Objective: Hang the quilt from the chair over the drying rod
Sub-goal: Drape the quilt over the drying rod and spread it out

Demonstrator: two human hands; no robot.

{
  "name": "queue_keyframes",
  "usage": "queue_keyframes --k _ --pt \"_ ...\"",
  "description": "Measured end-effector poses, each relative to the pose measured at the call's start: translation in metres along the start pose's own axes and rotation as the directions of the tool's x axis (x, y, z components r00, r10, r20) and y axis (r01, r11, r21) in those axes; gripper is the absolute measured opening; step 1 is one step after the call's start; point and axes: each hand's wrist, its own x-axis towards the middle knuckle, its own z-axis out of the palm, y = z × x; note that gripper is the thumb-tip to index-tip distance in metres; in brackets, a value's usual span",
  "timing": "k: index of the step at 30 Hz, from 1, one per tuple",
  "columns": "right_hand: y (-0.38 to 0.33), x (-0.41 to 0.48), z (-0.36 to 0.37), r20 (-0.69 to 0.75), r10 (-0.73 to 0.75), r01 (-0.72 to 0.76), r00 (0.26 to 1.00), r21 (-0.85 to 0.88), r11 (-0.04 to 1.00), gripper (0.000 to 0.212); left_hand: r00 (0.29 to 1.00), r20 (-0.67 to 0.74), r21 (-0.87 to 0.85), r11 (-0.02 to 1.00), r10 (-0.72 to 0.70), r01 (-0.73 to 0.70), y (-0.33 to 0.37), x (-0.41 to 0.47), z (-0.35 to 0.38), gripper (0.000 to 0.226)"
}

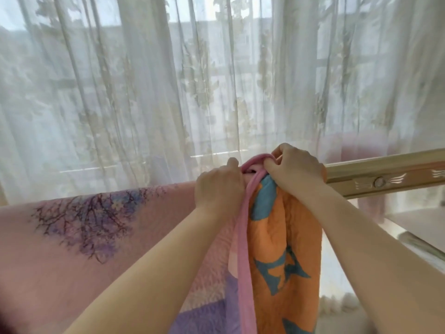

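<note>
An orange quilt (pixel 286 239) with blue shapes and a pink border hangs bunched over the gold drying rod (pixel 385 175), which runs off to the right. My left hand (pixel 218 189) grips the quilt's pink edge at the top of the rod, just left of the bunch. My right hand (pixel 295 168) pinches the pink border on top of the rod, right of the left hand. The two hands are close together. The chair is out of sight.
A pink sheet (pixel 84 227) with a purple branch print hangs over the rod to the left. Sheer white curtains (pixel 168 92) cover the window behind the rod. A lower rail (pixel 423 244) of the rack slants at the right.
</note>
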Motion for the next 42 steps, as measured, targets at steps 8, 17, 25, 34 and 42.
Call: queue_keyframes --k 8,17,25,34,42 --pt "0.048 0.016 -0.02 -0.12 0.092 -0.088 0.989 0.036 0.995 0.018 0.999 -0.043 0.065 0.998 0.01 -0.007 -0.016 -0.004 0.009 0.025" --pt "0.095 0.031 -0.018 -0.066 0.197 -0.203 0.978 -0.103 0.974 0.011 0.988 -0.038 0.081 0.985 -0.15 0.153 -0.068 0.003 0.019 0.024" --pt "0.078 0.024 -0.005 -0.126 0.006 -0.038 0.992 -0.249 0.968 0.028 0.983 0.147 -0.185 0.973 -0.112 0.139 -0.039 0.019 0.002 0.035" --pt "0.096 0.034 -0.02 0.009 -0.037 0.038 0.999 -0.102 0.994 0.032 0.99 0.073 -0.174 0.976 -0.119 0.13 -0.012 0.016 0.015 0.069" --pt "0.181 0.064 -0.063 -0.148 0.238 -0.252 0.96 -0.09 0.963 0.036 0.976 0.101 0.014 0.981 -0.195 0.194 -0.008 0.016 0.007 0.071"
